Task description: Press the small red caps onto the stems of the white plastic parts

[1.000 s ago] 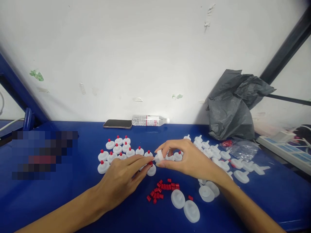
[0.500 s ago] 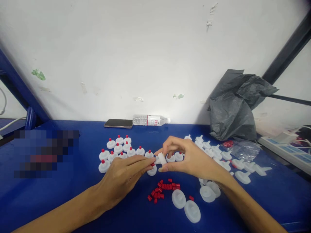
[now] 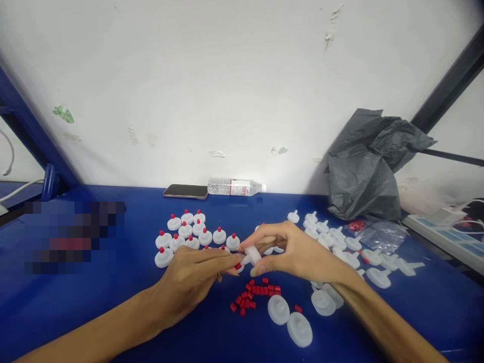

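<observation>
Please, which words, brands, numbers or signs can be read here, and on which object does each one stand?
None can be read clearly.
Label on the lying bottle: red characters, too small and blurred to read.
I can make out no other lettering.

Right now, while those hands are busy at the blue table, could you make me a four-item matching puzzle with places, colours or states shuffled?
Things
1. Phone
2. Bottle
3. Loose caps
4. Lifted white piece

Descriptions
A. red, clustered together
B. pinched by the right hand
C. flat, dark screen up
D. on its side near the wall

Pairs: 1-C, 2-D, 3-A, 4-B
</observation>
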`<state>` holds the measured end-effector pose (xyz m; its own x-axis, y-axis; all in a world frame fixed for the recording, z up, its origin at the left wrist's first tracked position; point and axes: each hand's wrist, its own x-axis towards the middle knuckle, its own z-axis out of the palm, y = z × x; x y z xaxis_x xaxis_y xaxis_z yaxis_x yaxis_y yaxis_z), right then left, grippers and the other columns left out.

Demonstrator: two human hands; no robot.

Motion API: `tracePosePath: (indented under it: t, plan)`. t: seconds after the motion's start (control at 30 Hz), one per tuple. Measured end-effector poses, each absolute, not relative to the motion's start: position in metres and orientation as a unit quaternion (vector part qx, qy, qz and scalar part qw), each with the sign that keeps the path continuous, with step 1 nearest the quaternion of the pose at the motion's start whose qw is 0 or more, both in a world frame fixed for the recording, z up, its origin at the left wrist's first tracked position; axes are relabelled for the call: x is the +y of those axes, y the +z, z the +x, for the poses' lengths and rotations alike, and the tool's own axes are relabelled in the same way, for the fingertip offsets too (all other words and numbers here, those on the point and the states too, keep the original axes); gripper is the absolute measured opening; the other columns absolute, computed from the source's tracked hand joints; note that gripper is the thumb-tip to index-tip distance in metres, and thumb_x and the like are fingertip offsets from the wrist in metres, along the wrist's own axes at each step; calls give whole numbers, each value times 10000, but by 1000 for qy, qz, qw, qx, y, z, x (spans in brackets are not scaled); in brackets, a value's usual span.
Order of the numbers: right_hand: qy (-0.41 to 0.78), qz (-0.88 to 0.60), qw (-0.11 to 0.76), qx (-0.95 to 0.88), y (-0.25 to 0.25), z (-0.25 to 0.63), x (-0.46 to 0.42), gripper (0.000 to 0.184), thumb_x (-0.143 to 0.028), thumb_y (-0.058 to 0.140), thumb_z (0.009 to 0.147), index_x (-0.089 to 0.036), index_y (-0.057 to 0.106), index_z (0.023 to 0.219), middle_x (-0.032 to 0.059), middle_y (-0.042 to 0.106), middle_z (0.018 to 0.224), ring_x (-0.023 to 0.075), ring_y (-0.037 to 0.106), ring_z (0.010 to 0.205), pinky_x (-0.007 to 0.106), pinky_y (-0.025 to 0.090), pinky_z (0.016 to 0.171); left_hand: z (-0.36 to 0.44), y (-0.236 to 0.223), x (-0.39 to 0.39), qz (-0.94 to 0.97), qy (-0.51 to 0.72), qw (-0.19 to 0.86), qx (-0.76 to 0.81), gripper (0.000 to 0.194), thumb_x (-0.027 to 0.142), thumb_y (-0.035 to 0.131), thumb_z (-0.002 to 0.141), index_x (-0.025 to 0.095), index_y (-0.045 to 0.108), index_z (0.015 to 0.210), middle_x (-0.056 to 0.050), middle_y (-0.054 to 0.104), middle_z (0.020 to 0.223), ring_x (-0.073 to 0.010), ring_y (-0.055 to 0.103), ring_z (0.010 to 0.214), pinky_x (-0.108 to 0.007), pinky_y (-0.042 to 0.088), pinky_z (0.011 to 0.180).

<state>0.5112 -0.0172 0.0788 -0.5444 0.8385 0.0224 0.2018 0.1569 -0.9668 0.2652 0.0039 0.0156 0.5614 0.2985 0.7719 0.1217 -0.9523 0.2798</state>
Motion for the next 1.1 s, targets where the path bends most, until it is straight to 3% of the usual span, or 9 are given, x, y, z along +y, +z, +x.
tracePosePath:
  t: [0.53,0.67,0.8,0.87,0.97,1.1]
  plan:
    - [559,-343,285,-699,76,513,-18,335,-282,861,755,-246,754,1070,16,793,971,198,747,914,346,570,858,267,20,-1,882,448,88,114,343,-33,521,947,160,661,1193,-5,778,854,-74,744,700,-116,591,624]
    - [527,-346,297,-717,79,512,-18,323,-294,831,798,-256,755,1110,9,780,1003,190,731,935,337,562,869,268,20,0,883,444,81,128,246,45,540,990,155,658,1176,-5,766,834,-72,720,675,-127,562,596]
    - [436,-352,274,-781,80,509,-17,364,-281,816,815,-305,738,1171,-16,765,1087,179,695,984,317,532,881,272,24,0,882,434,51,176,134,184,559,1024,167,688,1057,5,729,766,-70,656,577,-152,497,527]
    - [368,-371,270,-809,81,512,-16,310,-275,790,841,-307,742,1146,-22,758,1103,177,686,984,312,518,876,274,26,-1,890,410,36,198,156,192,553,1024,179,684,1109,13,710,741,-80,633,558,-169,461,500]
    - [273,-430,305,-805,86,521,-12,168,-318,708,913,-295,745,1076,-22,758,1084,183,687,970,315,509,844,275,27,-3,899,373,43,227,233,162,546,1007,203,664,1204,16,712,762,-81,603,531,-183,425,489]
    - [154,-512,368,-761,89,536,-5,185,-425,672,928,-278,708,1035,5,761,1089,238,689,1022,369,500,886,275,28,-8,907,350,72,221,195,152,562,972,218,686,1107,25,706,768,-79,593,526,-203,411,512]
